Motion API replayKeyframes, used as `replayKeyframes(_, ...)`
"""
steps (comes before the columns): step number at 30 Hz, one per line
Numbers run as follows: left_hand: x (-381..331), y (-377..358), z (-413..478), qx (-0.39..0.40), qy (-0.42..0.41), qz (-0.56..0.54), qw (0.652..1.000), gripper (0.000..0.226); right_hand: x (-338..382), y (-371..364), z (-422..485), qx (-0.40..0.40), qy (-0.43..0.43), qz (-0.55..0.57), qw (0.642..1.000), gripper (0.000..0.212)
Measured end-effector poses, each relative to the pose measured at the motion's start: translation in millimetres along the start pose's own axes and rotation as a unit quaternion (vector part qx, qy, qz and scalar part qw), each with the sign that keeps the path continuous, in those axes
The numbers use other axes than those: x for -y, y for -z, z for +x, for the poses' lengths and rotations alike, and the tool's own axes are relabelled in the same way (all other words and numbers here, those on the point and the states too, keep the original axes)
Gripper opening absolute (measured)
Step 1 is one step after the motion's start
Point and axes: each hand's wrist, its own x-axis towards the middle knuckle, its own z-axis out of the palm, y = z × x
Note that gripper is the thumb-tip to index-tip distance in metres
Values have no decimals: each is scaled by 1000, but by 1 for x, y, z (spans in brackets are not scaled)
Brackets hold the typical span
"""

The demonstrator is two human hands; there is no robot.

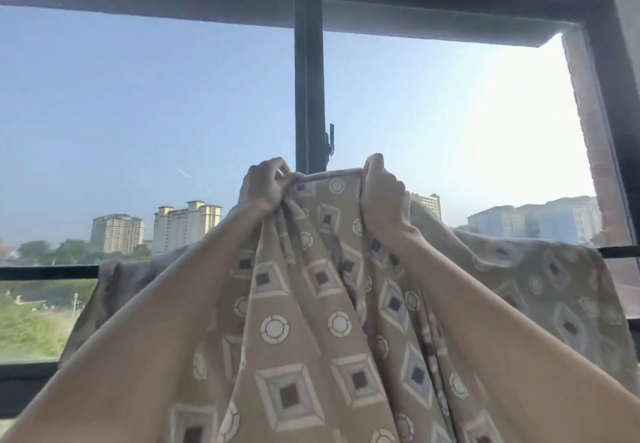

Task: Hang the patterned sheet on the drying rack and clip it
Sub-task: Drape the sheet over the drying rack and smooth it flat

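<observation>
a big dark-framed window fills the view, with sky and distant tower blocks beyond it. in front of its lower half the patterned sheet, tan with diamonds and rings, is raised and falls in folds toward the camera; more of the cloth lies draped over a dark horizontal bar crossing the window low down. just below the window's centre post, the left hand has its fingers closed, pinching the bunched top hem, and the right hand is curled tight around the same hem beside it.
</observation>
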Motion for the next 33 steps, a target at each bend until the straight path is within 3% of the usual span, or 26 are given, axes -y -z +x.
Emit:
replayKeyframes(4,34,-20,-39,194,51,-13,980,36,-12,-32,-16,24,-5,33,999,10)
replayKeyframes(6,37,-20,-58,230,56,18,971,48,-18,-45,-26,40,-18,36,998,11)
replayKeyframes(13,39,-20,-84,172,-12,103,980,53,-28,-62,-45,136,-52,45,988,14)
replayKeyframes(16,38,-19,-86,162,-11,97,982,55,-29,-59,-44,155,-76,106,979,12)
replayKeyframes(19,38,-14,-102,66,3,69,995,56,-35,-58,-46,137,-56,123,981,7)
replayKeyframes(23,43,-18,-149,-59,41,149,986,63,-41,-67,-48,74,-20,139,987,11)
replayKeyframes(27,36,-23,-179,42,179,158,970,72,-39,-73,-49,52,-13,149,987,15)
replayKeyframes(30,33,-27,-184,40,147,208,966,40,-36,-73,-50,45,-14,148,988,16)
replayKeyframes(33,34,-16,-181,-24,91,130,987,14,-35,-69,-49,48,-23,130,990,18)
